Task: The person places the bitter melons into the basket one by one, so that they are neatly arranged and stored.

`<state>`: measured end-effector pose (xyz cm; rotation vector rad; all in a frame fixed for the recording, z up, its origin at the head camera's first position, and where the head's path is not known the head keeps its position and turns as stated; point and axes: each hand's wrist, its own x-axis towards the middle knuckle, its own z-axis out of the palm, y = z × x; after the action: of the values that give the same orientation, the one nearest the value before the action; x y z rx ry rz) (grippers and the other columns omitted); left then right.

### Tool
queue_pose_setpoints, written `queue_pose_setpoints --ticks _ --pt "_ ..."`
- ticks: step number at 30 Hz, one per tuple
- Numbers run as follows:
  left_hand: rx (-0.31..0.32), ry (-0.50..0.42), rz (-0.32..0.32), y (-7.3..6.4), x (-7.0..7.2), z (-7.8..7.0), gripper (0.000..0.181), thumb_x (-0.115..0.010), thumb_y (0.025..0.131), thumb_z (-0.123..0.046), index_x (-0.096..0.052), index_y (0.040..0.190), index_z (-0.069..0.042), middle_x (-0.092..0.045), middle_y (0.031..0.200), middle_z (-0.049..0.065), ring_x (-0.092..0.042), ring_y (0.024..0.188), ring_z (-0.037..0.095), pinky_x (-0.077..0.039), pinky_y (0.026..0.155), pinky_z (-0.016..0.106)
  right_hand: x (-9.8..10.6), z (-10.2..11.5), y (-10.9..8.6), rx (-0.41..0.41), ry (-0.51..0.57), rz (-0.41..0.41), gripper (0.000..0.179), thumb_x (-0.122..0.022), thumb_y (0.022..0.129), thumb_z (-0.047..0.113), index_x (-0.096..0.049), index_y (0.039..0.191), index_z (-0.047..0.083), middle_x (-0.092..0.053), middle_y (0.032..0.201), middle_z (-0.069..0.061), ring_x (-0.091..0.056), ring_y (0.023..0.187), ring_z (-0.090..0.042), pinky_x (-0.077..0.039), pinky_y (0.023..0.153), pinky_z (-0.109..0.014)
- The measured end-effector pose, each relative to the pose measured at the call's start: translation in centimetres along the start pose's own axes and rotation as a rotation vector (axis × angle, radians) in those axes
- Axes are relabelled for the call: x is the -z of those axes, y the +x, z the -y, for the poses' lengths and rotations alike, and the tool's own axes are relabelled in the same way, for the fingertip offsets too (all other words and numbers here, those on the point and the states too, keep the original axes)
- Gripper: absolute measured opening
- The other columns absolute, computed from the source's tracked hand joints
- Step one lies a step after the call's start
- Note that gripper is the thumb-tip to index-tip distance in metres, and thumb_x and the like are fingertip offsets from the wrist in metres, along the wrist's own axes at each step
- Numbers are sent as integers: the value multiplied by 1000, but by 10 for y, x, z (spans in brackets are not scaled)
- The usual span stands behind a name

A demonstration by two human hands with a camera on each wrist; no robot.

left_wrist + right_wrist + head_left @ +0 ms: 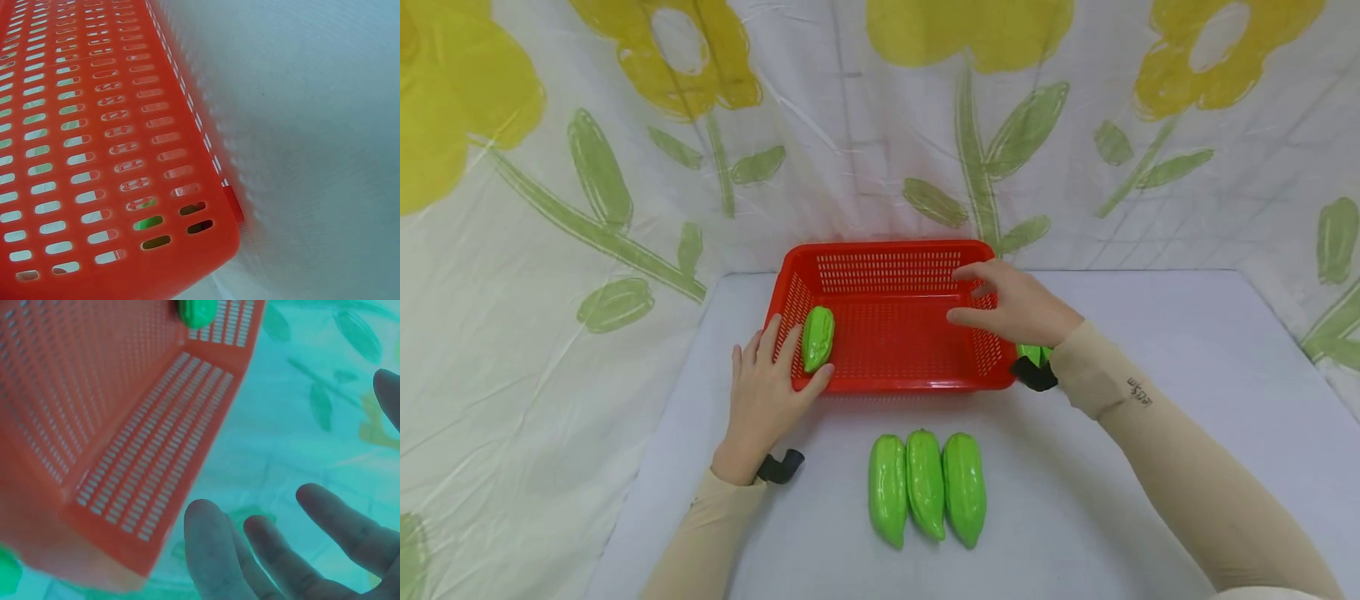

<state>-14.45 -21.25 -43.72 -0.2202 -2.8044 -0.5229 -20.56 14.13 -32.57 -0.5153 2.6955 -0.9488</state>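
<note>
A red perforated basket (898,385) stands at the back of the table, with one green ridged gourd (817,337) inside at its left end. My left hand (767,387) lies at the basket's left front corner, fingers spread along the left rim and thumb over the front rim, close to that gourd. Over the basket's right end, my right hand (1018,304) hovers with fingers parted and nothing between them. In the right wrist view its fingers (215,556) stand apart beside the basket rim. The left wrist view holds mostly the basket's slotted wall (94,137).
Three more green gourds (925,485) lie side by side on the white table (820,533) in front of the basket. Further green gourds (1028,353) show partly behind my right wrist, right of the basket. A flower-printed cloth (865,150) hangs behind the table.
</note>
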Motion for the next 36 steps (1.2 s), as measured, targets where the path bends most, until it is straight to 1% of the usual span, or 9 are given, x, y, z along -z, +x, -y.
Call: queue_pose_setpoints --ticks 4,8,11,14,21,27,36 --pt "3 -1 0 0 -1 0 82 -62 93 -60 -47 155 -8 -33 165 22 -36 144 50 -18 117 79 7 -7 -9 -9 1 -20 65 -71 97 39 -49 152 14 -51 152 -10 -55 131 -36 -54 99 -56" --pt "4 -2 0 0 -1 1 82 -62 93 -60 -47 155 -8 -33 166 22 -36 144 50 -18 117 79 13 -15 -17 -24 5 -23 65 -70 98 40 -48 153 14 -49 154 -12 -53 133 -37 -54 99 -56" --pt "3 -4 -1 0 -1 1 82 -62 93 -60 -47 154 -8 -33 165 22 -36 144 50 -19 117 79 16 -21 -21 -28 2 -26 66 -70 98 41 -47 154 13 -48 155 -14 -53 133 -38 -53 100 -58" --pt "2 -4 -2 0 -1 1 82 -62 93 -60 -47 154 -8 -33 165 22 -37 144 50 -19 116 79 16 -28 -26 -33 -2 -39 67 -71 98 40 -47 154 13 -45 157 -16 -52 134 -39 -51 102 -61" --pt "7 -7 6 0 0 0 82 -62 93 -60 -46 155 -8 -32 166 22 -37 144 50 -19 117 79 18 -43 -34 -64 -21 -68 71 -71 98 40 -43 159 15 -30 164 -21 -41 139 -46 -48 102 -66" --pt "11 -7 8 0 1 -1 82 -62 93 -60 -47 154 -7 -33 166 22 -37 144 50 -19 116 79 19 -52 -39 -82 -18 -59 73 -73 97 38 -42 159 13 -27 165 -23 -39 140 -48 -42 106 -71" --pt "12 -4 12 0 1 -1 83 -61 94 -60 -46 155 -7 -33 166 22 -37 144 51 -18 117 79 18 -69 -43 -124 -46 -65 75 -72 97 41 -41 159 12 -25 165 -27 -33 146 -50 -37 110 -73"
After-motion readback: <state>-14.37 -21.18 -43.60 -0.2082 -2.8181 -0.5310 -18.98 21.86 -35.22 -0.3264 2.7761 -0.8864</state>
